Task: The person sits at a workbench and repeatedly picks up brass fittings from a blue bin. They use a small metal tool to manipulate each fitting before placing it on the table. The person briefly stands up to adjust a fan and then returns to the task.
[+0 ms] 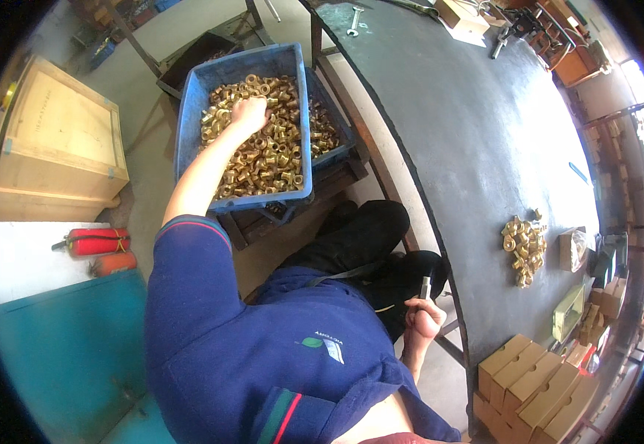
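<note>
My left hand (250,113) reaches into a blue plastic crate (244,201) heaped with brass fittings (266,159). Its fingers are curled down against the pile, and what they hold, if anything, is hidden. By my right thigh, my right hand (424,320) is closed around a short grey metal piece (426,287), one end of which sticks up from the fist; its exact kind does not show. To the right, a smaller heap of brass fittings (525,248) lies on a dark workbench (477,155).
A second blue crate (334,152) with fittings sits partly under the first. An open-end wrench (354,21) lies at the bench's far end. Cardboard boxes (533,385) stand at the near right. On the left are a wooden crate (63,133), red extinguishers (98,242) and a teal cabinet (70,348).
</note>
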Demonstrator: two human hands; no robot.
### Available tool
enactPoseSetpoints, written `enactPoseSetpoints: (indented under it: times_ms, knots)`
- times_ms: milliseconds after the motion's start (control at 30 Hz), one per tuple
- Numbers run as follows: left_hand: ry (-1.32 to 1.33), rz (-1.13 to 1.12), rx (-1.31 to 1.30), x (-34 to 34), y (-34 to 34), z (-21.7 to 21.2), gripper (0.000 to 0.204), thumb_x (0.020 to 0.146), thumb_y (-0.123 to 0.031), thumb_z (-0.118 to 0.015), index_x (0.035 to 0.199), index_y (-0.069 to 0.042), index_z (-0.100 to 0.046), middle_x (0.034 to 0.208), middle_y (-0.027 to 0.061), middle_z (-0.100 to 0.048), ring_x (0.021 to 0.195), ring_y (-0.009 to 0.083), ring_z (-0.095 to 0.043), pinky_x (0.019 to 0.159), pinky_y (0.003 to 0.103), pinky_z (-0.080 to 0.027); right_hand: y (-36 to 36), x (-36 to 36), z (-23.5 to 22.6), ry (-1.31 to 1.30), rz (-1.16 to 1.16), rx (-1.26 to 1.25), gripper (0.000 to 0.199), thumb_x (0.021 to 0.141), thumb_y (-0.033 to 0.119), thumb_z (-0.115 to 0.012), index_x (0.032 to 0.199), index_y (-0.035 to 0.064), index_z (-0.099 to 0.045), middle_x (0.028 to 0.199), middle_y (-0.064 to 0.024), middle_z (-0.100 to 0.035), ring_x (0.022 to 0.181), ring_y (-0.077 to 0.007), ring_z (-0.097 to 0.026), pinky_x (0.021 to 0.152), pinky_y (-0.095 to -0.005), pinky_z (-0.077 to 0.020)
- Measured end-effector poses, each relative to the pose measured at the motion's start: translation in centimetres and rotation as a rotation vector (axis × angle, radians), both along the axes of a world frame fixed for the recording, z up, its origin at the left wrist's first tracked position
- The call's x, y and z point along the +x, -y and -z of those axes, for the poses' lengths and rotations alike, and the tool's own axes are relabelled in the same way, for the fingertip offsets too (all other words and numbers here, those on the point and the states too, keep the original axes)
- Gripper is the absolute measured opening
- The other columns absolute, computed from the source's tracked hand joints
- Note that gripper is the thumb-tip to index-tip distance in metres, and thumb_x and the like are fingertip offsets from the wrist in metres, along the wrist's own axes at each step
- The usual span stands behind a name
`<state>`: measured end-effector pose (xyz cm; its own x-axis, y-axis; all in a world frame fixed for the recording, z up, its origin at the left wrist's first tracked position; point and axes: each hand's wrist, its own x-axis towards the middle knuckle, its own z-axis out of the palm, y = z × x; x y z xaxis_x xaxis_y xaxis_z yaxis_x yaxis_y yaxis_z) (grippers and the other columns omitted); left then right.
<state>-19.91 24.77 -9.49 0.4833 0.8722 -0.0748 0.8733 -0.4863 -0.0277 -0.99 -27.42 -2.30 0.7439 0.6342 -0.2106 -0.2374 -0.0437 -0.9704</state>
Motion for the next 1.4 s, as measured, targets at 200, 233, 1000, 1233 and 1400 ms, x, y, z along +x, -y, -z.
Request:
enactPoseSetpoints:
  times_ms: [200, 233, 1000, 1233, 1400]
  knots:
    - [-0.133, -0.046, -0.117, 2.6, -1.0, 2.2, 0.025, 0.072, -0.021, -0.058, 0.091, -0.008, -0.064, 0.094, 0.014, -0.064, 0.09, 0.029, -0.061, 0.077, 0.041, -0.05, 0.3, -0.4, 0.1, -0.034, 0.049, -0.027, 0.032, 0.061, -0.007, -0.032, 0.071, -0.0095, -0.062, 0.055, -0.0059, -0.048, 0.04, -0.0061, -0.035, 0.037, -0.0173, -0.0258]
    - [-0.143, -0.057, -0.147, 2.7, -1.2, 2.4, 0.027, 0.071, -0.022, -0.059, 0.095, -0.008, -0.063, 0.096, 0.0129, -0.064, 0.093, 0.0282, -0.06, 0.077, 0.04, -0.05, 0.3, -0.3, 0.3, -0.027, 0.043, -0.023, 0.031, 0.061, -0.006, -0.033, 0.072, -0.0098, -0.062, 0.056, -0.0058, -0.049, 0.041, -0.0059, -0.035, 0.037, -0.0172, -0.0258]
    - [0.297, -0.162, -0.686, -0.2, 0.8, -3.9, 0.025, 0.082, -0.022, -0.059, 0.092, 0.001, -0.063, 0.082, 0.0153, -0.064, 0.064, 0.0189, -0.064, 0.056, 0.031, -0.051, -0.5, -0.8, 0.5, -0.027, -0.071, -0.027, 0.032, 0.055, -0.006, -0.038, 0.073, -0.011, -0.063, 0.061, -0.0073, -0.051, 0.041, -0.0086, -0.038, 0.038, -0.0191, -0.0271]
    - [1.092, 0.251, -1.345, 6.4, 13.5, -14.2, 0.017, 0.088, -0.012, -0.054, 0.093, 0.002, -0.061, 0.076, 0.012, -0.063, 0.064, 0.0173, -0.063, 0.054, 0.028, -0.054, -2.8, 0.0, -1.9, 0.29, -0.336, -0.049, 0.029, 0.052, 0.002, -0.048, 0.073, 0.0035, -0.068, 0.063, -0.0067, -0.052, 0.058, -0.016, -0.049, 0.053, -0.026, -0.0352]
    - [0.957, 0.433, -1.622, 11.7, 25.4, -13.2, 0.01, 0.086, -0.004, -0.052, 0.093, 0.003, -0.056, 0.081, 0.0133, -0.063, 0.065, 0.0185, -0.063, 0.055, 0.03, -0.054, -4.1, 0.1, -4.1, 0.368, -0.442, -0.054, 0.027, 0.053, 0.004, -0.052, 0.074, 0.0081, -0.068, 0.063, -0.0068, -0.046, 0.059, -0.0186, -0.048, 0.052, -0.0281, -0.0344]
